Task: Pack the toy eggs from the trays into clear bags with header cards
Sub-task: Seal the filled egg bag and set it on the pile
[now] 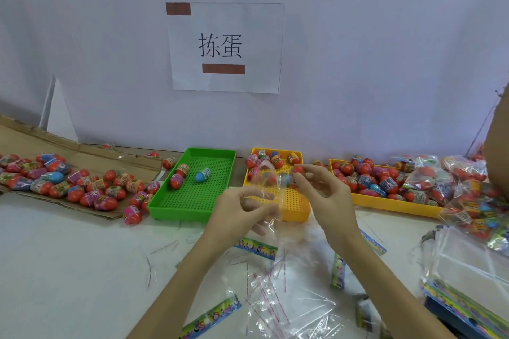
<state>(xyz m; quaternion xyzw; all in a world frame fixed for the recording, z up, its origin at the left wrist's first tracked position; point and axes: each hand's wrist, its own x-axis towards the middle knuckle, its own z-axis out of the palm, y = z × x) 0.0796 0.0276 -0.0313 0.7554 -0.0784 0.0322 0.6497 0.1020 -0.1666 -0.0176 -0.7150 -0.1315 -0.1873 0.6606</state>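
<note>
The left hand (242,209) pinches the thin clear plastic bag (268,187) open while the right hand (322,187) pinches one red toy egg (298,169) above its mouth, over the near yellow perforated tray (296,201), which could slip past the floppy film; three eggs wait in the green perforated tray (192,195) left.

green tray (176,208) mostly bare, loose bags (289,308) clutter foreground

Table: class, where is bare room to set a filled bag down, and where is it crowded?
Free: the white table below the cardboard and green tray. Crowded: loose bags and header cards under the hands, bag stacks at right, eggs filling the right yellow tray.
</note>
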